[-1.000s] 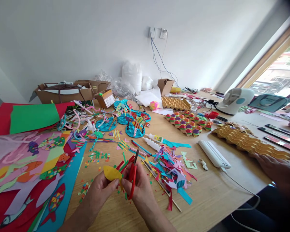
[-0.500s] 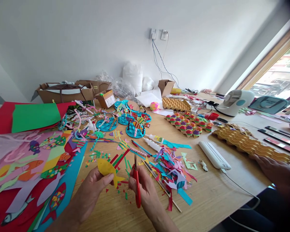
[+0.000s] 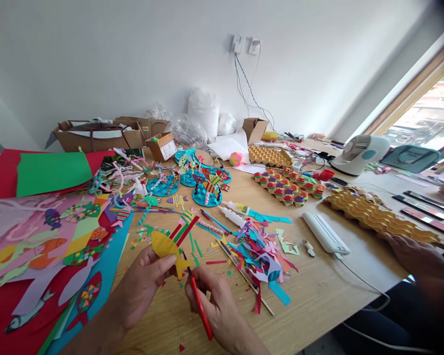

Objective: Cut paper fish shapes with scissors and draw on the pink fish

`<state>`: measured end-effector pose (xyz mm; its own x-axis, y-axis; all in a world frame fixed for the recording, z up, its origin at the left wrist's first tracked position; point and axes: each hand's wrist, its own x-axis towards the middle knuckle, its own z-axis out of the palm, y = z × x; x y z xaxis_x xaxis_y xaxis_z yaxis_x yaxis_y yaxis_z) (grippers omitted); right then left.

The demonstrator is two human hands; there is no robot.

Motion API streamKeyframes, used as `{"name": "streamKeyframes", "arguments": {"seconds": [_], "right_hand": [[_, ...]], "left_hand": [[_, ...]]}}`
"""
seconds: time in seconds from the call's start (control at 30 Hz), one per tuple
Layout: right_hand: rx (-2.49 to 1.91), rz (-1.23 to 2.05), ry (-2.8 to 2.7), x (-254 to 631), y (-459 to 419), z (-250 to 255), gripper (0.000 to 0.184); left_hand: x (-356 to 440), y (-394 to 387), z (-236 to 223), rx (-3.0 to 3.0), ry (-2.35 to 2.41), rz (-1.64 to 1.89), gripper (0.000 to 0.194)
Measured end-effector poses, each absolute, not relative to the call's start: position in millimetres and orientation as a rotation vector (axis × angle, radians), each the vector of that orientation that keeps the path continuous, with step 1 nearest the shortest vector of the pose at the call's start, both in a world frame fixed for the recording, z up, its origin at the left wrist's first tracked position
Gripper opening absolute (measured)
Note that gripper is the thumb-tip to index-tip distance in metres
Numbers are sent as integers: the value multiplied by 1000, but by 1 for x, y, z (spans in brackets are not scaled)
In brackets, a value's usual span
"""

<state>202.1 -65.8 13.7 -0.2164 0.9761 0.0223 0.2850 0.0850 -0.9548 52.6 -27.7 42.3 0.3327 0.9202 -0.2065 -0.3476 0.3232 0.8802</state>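
Note:
My left hand (image 3: 144, 283) pinches a yellow paper fish (image 3: 166, 248) just above the wooden table (image 3: 318, 296). My right hand (image 3: 216, 305) is closed round red-handled scissors (image 3: 199, 304), whose blades point up at the fish's tail. Red and green paper strips (image 3: 183, 230) lie on the table just behind the fish. A heap of coloured paper offcuts (image 3: 261, 246) sits to the right of my hands.
Coloured sheets with cut-out fish (image 3: 40, 256) cover the left. Blue paper plates (image 3: 192, 182), glue bottles (image 3: 233, 217), painted egg trays (image 3: 286, 187), a white power strip (image 3: 325, 233) and a small fan (image 3: 358, 154) lie further back. Another person's hand (image 3: 418, 256) rests by a yellow corrugated piece (image 3: 377, 217) on the right.
My left hand lifted the yellow fish up and away from the scissors. My right hand swung the scissors from upright to slanted, with the blades now by the fish's tail.

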Motion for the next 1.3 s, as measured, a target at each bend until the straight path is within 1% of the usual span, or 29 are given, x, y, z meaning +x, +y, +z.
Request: {"name": "streamKeyframes", "arguments": {"seconds": [0.23, 0.47, 0.7, 0.9, 1.13, 1.3], "right_hand": [[-1229, 1261, -1555, 201, -66, 13, 25], [-1176, 1352, -1471, 197, -66, 12, 19], [-1152, 1345, -1475, 198, -65, 12, 23], [-1167, 1344, -1468, 198, -63, 10, 23], [-1153, 1354, -1438, 195, -63, 10, 24], [-1167, 1359, -1409, 194, -62, 10, 25]], "left_hand": [[53, -29, 39, 837, 804, 997, 6], [59, -29, 39, 765, 792, 1050, 5], [59, -28, 39, 730, 795, 1100, 5], [63, -32, 38, 724, 804, 1091, 7], [65, -33, 31, 708, 840, 1116, 3], [67, -34, 27, 680, 851, 1136, 6]]}}
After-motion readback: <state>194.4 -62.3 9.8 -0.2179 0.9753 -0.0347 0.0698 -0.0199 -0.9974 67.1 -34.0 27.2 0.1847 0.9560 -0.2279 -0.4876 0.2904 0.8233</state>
